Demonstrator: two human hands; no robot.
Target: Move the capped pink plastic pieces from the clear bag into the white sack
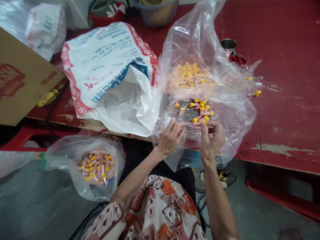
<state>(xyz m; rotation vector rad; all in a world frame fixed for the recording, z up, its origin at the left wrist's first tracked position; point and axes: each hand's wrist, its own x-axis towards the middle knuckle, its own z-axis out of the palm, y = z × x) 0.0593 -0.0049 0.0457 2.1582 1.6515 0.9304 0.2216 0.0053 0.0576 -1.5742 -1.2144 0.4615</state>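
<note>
My left hand point(171, 137) rests at the near edge of a clear plastic bag point(240, 110), its fingers curled together; whatever they hold is hidden. To its right, my right hand point(212, 140) has thumb and bent fingers close together beside a small cluster of pink tubes with yellow caps point(202, 108). The thumb tip is against or just below the nearest yellow cap; I cannot tell if a piece is pinched. One single capped tube point(181, 112) stands apart, above my left hand. Farther back, a larger heap of the same pieces point(191, 75) shows through the plastic.
A white printed sack point(105, 63) lies open-mouthed on the red table point(280, 110). Below the edge at left hangs another clear bag with capped pieces point(96, 165). A cardboard box point(22, 76), a metal cup point(228, 44) and a tub point(158, 13) stand around.
</note>
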